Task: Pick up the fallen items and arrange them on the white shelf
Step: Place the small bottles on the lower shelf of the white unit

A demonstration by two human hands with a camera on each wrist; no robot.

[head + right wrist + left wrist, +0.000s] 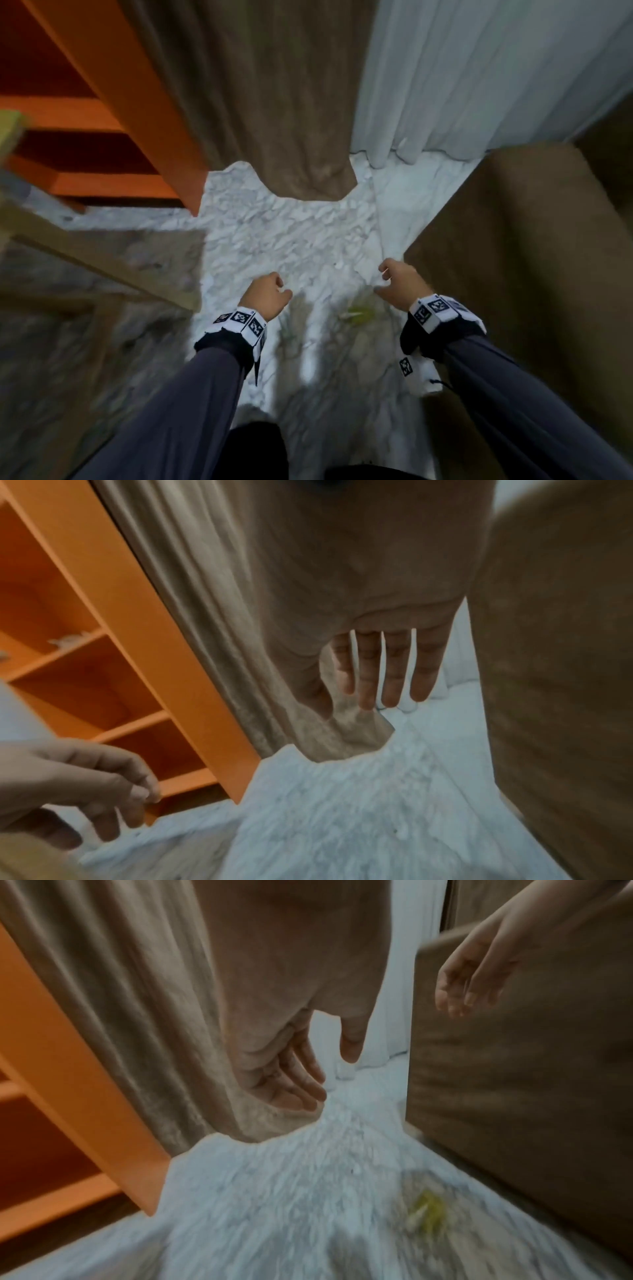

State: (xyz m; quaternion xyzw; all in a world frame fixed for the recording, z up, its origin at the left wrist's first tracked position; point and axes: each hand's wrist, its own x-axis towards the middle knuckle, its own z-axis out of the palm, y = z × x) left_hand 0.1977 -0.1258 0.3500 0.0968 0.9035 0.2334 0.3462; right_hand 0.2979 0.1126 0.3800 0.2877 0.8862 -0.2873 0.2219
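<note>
A small yellow-green item [358,313] lies blurred on the white marble floor [274,233], just below and left of my right hand; the left wrist view shows this yellow-green item [428,1213] on the floor too. My left hand [282,286] hovers over the floor with loosely curled fingers and holds nothing. My right hand [383,281] hangs the same way, empty, beside a brown upholstered block. The wrist views show the left hand [329,1074] and the right hand [356,696] with relaxed, spread fingers. No white shelf is in view.
An orange shelf unit [113,85] stands at the left, with a light wooden frame [102,263] in front of it. A brown curtain [260,102] and a white curtain [462,75] hang ahead. The brown upholstered block [534,257] fills the right side.
</note>
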